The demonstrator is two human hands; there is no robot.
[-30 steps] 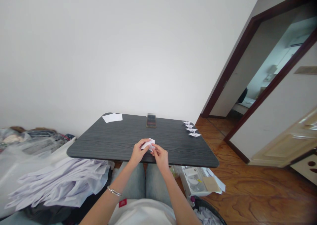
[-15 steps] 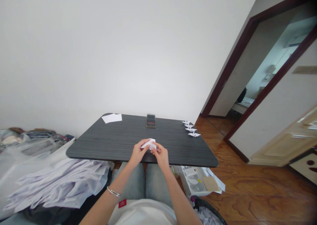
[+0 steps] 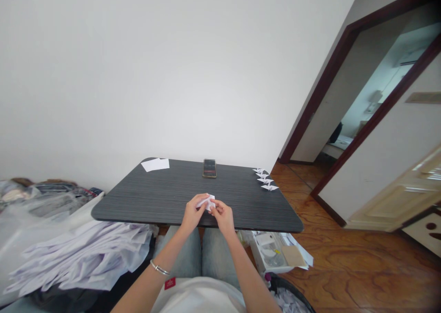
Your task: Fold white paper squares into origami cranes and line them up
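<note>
Because both hands are drawn in over the near edge of a dark wood-grain table [image 3: 155, 198], a small piece of folded white paper [image 3: 208, 202] is recorded as held between them, above the tabletop and close to that edge. The left hand [image 3: 193, 212] is curled well closed, its fingers cupped against the left side of the paper; a silver bangle [image 3: 160, 267] is worn on that wrist. The right hand [image 3: 223, 216] is closed to a pinch, its fingertips [image 3: 215, 206] pressed on the right side of the paper. The exact line of the fold is hidden by the fingers and cannot be told. For work of this kind, a light but even pinch is judged best: edges should be kept matched before any crease is pressed, and the crease should be run firmly along its length with the fingertip pads, so that the paper is not skewed. A loose white sheet [image 3: 155, 165] is laid at the far left corner of the table, and a smartphone [image 3: 209, 168] is stood at the far edge. Four small paper cranes [image 3: 265, 179] are ranged along the right edge. Below the table are listed a heap of pale crumpled sheeting [image 3: 82, 258] on the left and a white plastic tray [image 3: 267, 253] on the right.
</note>
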